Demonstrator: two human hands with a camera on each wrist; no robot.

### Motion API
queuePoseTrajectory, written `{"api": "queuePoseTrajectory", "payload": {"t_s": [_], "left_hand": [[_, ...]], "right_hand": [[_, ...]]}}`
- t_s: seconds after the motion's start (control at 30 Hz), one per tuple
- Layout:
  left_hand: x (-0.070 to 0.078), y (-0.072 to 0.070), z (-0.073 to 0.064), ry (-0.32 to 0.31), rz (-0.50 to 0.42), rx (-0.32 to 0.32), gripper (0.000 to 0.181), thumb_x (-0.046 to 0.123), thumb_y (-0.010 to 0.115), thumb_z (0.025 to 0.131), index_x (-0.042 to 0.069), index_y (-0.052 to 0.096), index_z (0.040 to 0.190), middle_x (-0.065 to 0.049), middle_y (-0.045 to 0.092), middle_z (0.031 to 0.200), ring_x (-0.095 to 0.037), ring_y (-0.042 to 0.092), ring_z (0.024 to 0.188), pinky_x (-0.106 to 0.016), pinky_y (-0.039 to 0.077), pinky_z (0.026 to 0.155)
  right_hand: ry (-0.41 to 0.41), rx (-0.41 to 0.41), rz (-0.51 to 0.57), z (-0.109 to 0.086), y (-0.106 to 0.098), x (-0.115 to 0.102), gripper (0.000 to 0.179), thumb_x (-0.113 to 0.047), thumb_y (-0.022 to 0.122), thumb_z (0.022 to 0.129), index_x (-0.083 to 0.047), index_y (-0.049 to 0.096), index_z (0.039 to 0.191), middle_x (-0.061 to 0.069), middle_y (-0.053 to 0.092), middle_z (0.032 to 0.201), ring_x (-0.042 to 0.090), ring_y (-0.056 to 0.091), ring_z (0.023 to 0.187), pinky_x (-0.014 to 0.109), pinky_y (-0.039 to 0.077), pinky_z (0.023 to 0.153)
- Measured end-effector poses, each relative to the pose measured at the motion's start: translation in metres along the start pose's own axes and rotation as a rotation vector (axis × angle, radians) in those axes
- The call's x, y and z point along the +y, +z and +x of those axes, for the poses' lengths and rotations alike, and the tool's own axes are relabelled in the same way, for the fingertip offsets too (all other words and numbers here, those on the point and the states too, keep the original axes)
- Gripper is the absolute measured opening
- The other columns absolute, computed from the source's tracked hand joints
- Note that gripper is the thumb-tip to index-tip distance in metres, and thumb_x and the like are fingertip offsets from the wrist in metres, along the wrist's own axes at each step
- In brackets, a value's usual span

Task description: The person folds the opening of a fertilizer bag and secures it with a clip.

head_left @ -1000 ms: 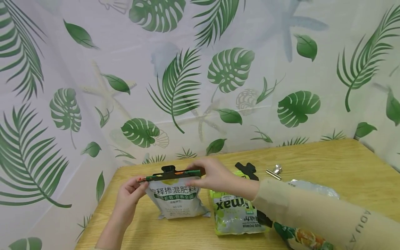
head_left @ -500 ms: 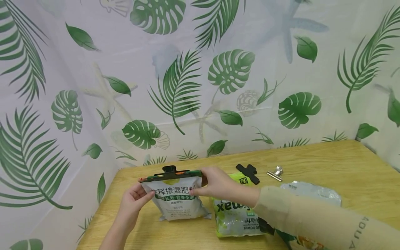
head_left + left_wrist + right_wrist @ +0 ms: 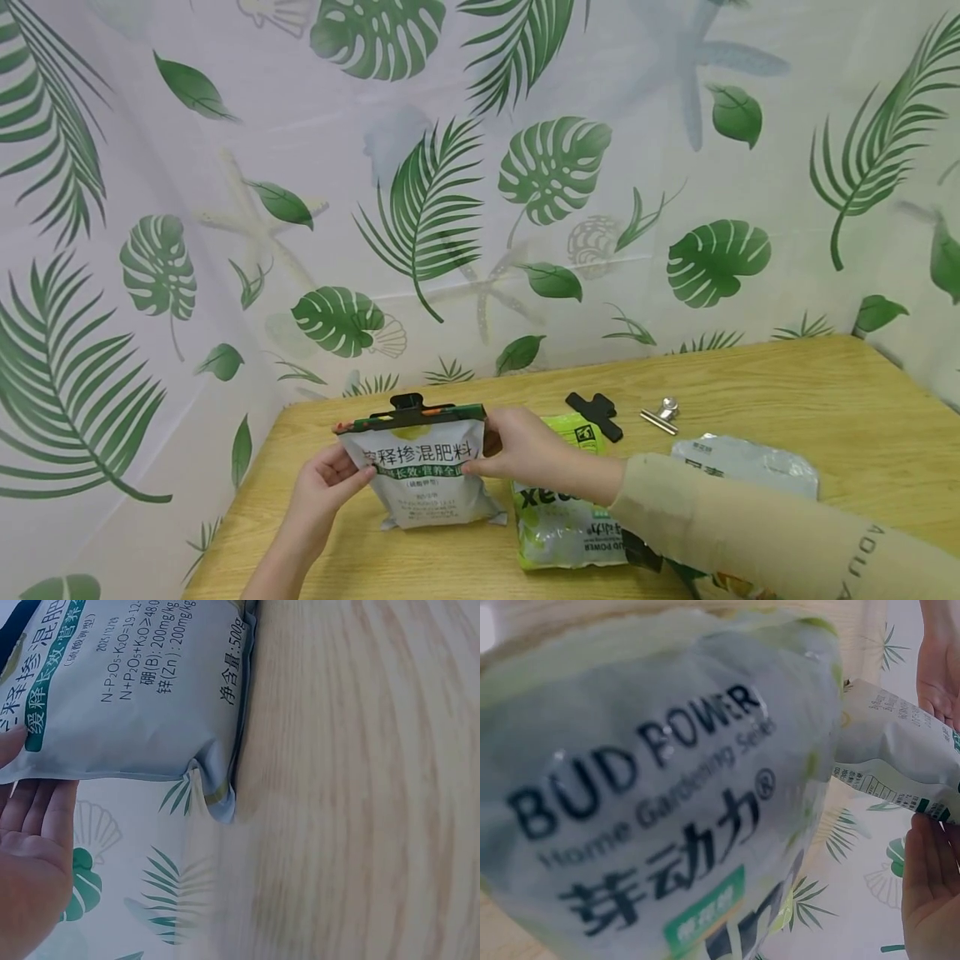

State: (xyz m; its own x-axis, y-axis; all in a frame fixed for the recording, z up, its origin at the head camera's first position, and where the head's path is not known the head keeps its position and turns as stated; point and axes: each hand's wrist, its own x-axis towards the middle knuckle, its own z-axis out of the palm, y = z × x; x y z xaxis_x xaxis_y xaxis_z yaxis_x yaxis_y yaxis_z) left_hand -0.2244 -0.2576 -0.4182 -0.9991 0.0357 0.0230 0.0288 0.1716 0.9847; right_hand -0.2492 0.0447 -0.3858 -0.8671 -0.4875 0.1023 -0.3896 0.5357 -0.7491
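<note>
A white fertilizer bag [image 3: 423,487] with Chinese print stands upright on the wooden table, its folded top pinched in a wide black clip [image 3: 407,408]. My left hand [image 3: 318,492] holds the bag's left side, thumb on the front and fingers behind; the left wrist view shows the same bag [image 3: 150,712] with the thumb on its face. On the other side my right hand [image 3: 525,450] grips the bag's right edge, thumb in front, fingers mostly hidden behind. In the right wrist view a green-and-grey "Bud Power" bag [image 3: 660,772] fills the foreground.
Right of the white bag lies the green-and-grey bag [image 3: 562,533], partly under my right forearm. Behind it are a loose black clip [image 3: 595,415] and a silver metal clip [image 3: 662,415]. A pale bag [image 3: 750,462] lies farther right. A leaf-patterned curtain [image 3: 465,208] hangs behind the table.
Both hands have slid down from the clip's ends at the bag's top to its upper sides. The bag stays in about the same spot, the clip still on it.
</note>
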Motion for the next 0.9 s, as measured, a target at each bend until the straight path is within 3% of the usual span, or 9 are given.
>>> {"api": "queuePoseTrajectory", "payload": {"t_s": [0.23,0.53,0.9], "left_hand": [[-0.007,0.006,0.003,-0.072,0.066,-0.025,0.042,-0.003,0.073,0.096,-0.012,0.061,0.135,-0.012,0.079,0.119,-0.004,0.074,0.099,-0.022,0.058,0.092],[-0.012,0.011,0.005,-0.105,0.071,0.024,0.041,-0.005,0.077,0.091,-0.011,0.065,0.13,-0.015,0.081,0.114,-0.006,0.075,0.095,-0.021,0.06,0.089],[-0.015,0.013,0.011,-0.095,0.076,0.027,0.041,-0.001,0.076,0.094,-0.009,0.065,0.133,-0.014,0.081,0.114,-0.008,0.076,0.093,-0.022,0.06,0.091]], "right_hand": [[-0.038,-0.001,0.043,-0.002,0.002,0.003,0.024,-0.019,0.087,0.09,-0.004,0.073,0.103,0.006,0.079,0.097,0.014,0.073,0.089,0.026,0.061,0.08],[-0.023,0.011,0.111,0.0,0.007,0.006,0.024,-0.015,0.086,0.09,-0.003,0.071,0.105,0.005,0.077,0.095,0.01,0.069,0.084,0.021,0.057,0.073],[0.085,-0.001,0.178,0.006,0.007,0.01,0.028,-0.02,0.086,0.09,-0.003,0.075,0.108,0.005,0.077,0.098,0.011,0.068,0.087,0.024,0.057,0.075]]}}
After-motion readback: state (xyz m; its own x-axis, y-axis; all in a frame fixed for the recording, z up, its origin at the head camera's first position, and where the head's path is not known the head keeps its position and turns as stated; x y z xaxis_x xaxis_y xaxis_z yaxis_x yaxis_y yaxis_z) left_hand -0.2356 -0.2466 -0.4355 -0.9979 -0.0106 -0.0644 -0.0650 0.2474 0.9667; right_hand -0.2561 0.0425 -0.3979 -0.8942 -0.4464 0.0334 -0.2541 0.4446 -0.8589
